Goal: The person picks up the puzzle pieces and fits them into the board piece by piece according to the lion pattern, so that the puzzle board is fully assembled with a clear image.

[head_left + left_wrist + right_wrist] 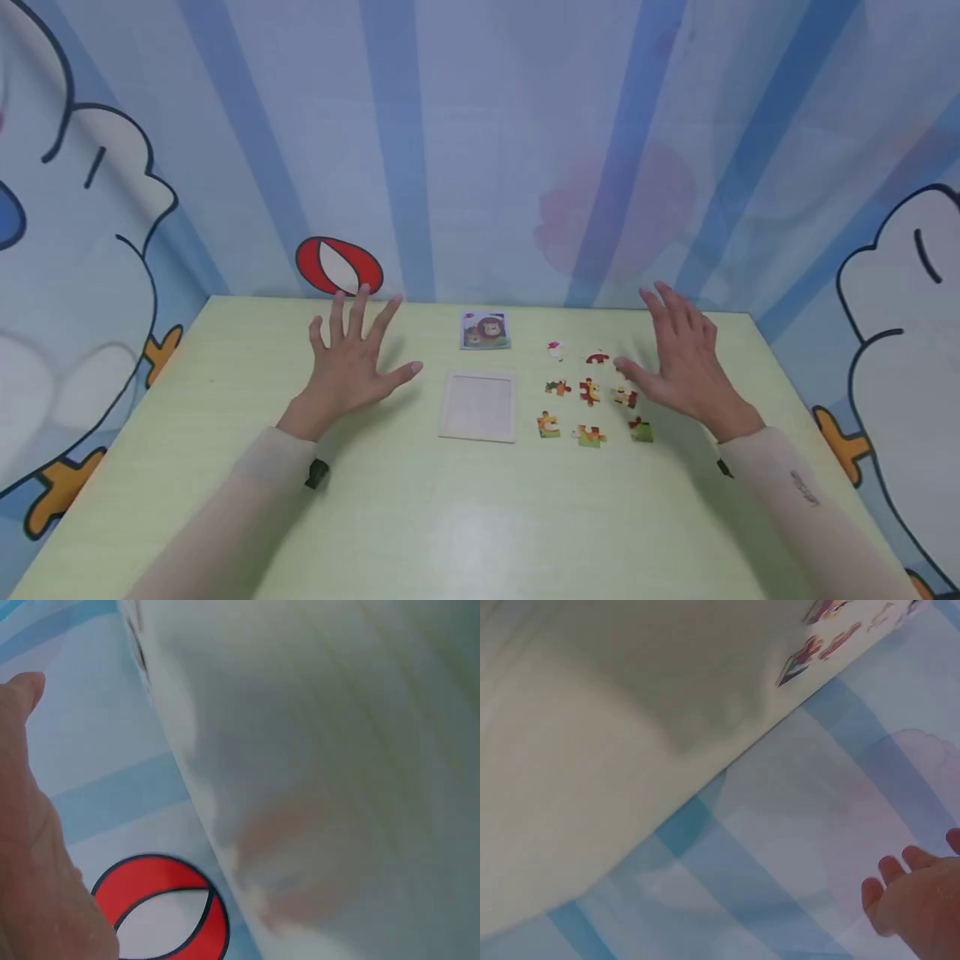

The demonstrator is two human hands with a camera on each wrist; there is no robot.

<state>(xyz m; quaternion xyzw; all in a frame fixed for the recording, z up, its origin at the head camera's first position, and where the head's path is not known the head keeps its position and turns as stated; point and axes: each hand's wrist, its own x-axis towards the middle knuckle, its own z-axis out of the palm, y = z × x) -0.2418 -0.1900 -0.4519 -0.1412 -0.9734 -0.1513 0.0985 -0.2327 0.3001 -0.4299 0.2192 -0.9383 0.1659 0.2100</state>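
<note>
My left hand is held over the left part of the table with its fingers spread and nothing in it. To its right lies a square wooden puzzle tray with a raised rim and no pieces inside. Beyond the tray is a small picture card showing a lion. My right hand, fingers extended and holding nothing, hovers beside several loose jigsaw pieces laid out in rough rows. One piece at the thumb is partly hidden. The right wrist view catches a few jigsaw pieces near the table's far edge.
The pale yellow-green table reaches back to a blue striped curtain printed with cartoon figures. A red and white ball print shows on the curtain behind my left hand. Light sleeves cover both forearms.
</note>
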